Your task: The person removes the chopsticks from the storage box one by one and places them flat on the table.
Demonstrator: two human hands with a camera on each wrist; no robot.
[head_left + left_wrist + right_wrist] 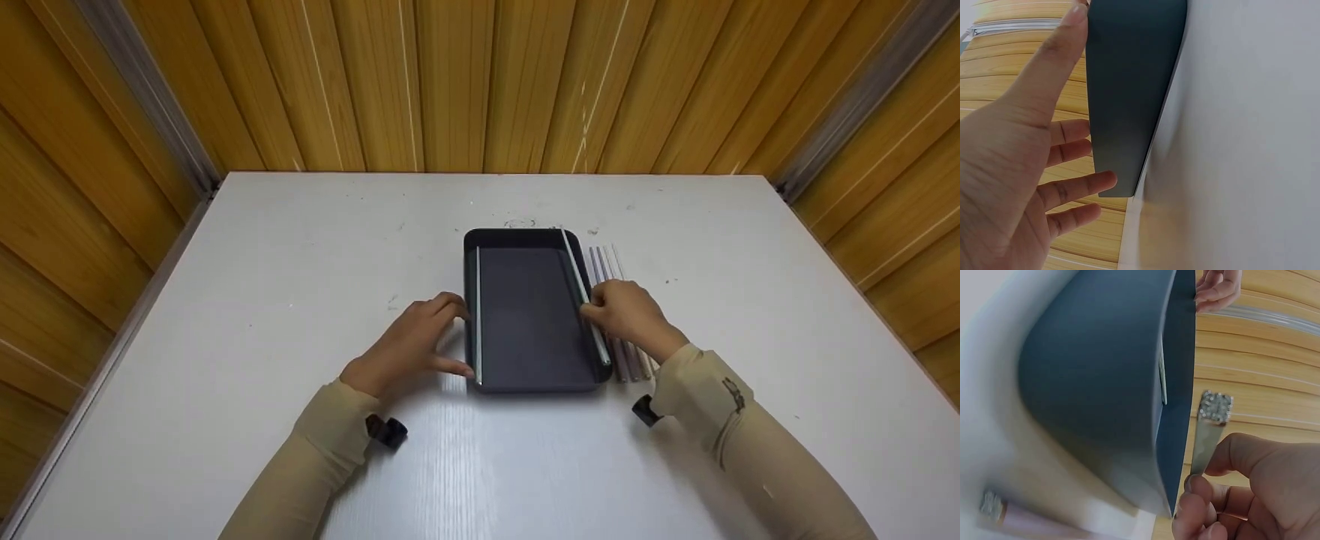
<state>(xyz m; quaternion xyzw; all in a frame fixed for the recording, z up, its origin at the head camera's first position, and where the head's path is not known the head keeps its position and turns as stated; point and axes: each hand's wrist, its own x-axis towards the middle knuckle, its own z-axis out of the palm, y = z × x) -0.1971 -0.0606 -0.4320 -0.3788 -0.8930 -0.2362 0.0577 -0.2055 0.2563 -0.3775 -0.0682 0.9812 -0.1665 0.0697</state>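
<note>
A dark rectangular tray (536, 315) sits on the white table. My left hand (409, 341) is at its left side, thumb and fingers spread, fingertips at the rim in the left wrist view. My right hand (630, 311) pinches a long, slim, pale stick (576, 262) between thumb and fingers, over the tray's right side. The held stick's end (1216, 406) looks glittery and squared in the right wrist view. Inside the tray, along its left wall, lies another pale stick (478, 315).
Several slim sticks (596, 259), some purplish and some clear, lie side by side on the table (315, 247) just right of the tray, partly hidden under my right hand. Wood-patterned panels (450, 82) stand behind and at both sides.
</note>
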